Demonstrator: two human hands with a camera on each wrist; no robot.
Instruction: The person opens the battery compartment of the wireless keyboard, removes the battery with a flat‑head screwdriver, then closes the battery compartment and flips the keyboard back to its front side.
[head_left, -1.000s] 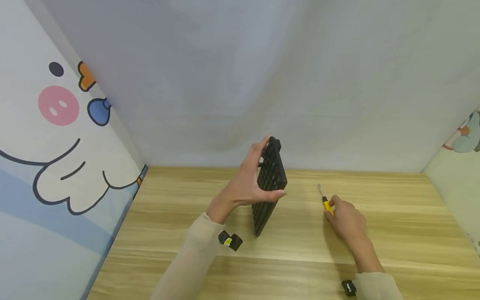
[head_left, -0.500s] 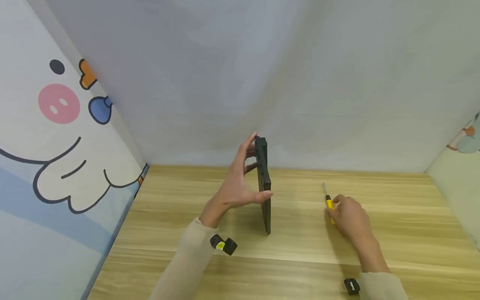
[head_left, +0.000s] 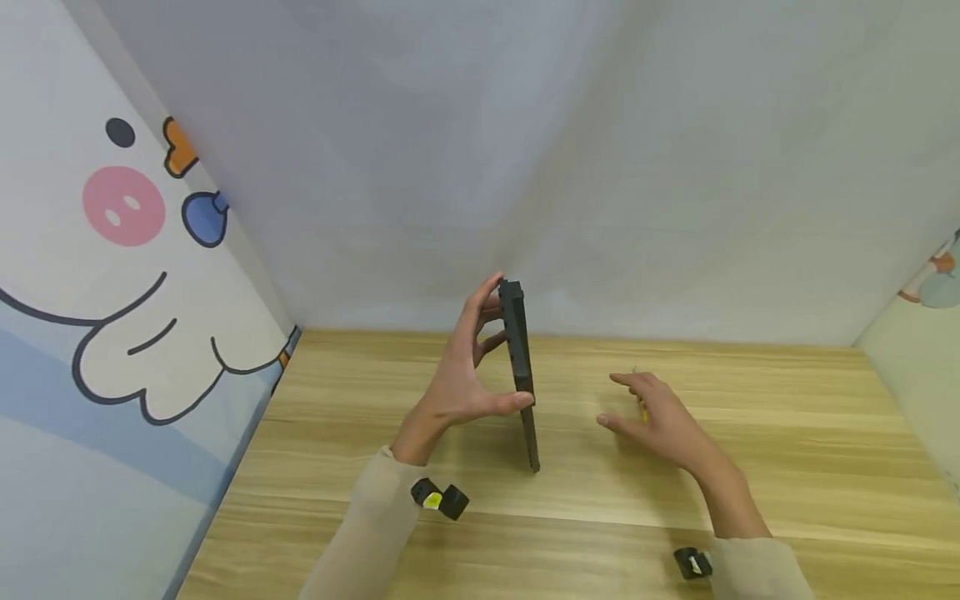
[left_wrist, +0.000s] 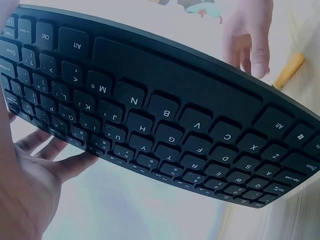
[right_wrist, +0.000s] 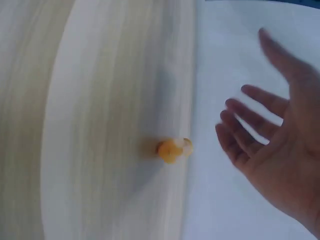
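Note:
A black keyboard (head_left: 517, 342) stands nearly on end over the table in the head view, its thin side toward me. My left hand (head_left: 459, 379) grips its edges, the thumb at the near edge and fingers at the far edge. In the left wrist view the lettered keys of the keyboard (left_wrist: 150, 127) face the palm. To the right, my right hand (head_left: 663, 422) hovers with fingers spread, holding nothing. Mostly hidden behind that hand is a screwdriver (head_left: 643, 412); its yellow handle (right_wrist: 171, 150) shows on the table in the right wrist view.
A wood-grain table (head_left: 360, 533) extends under both hands, with a pale curtain-like backdrop (head_left: 570, 167) behind its far edge. On the left stands a panel (head_left: 45, 250) with cartoon figures. Each wrist bears a small black camera (head_left: 441, 498).
The right hand has let go of the screwdriver, opened and moved left. The left hand has turned the keyboard and shifted it left, so its thin edge now faces me.

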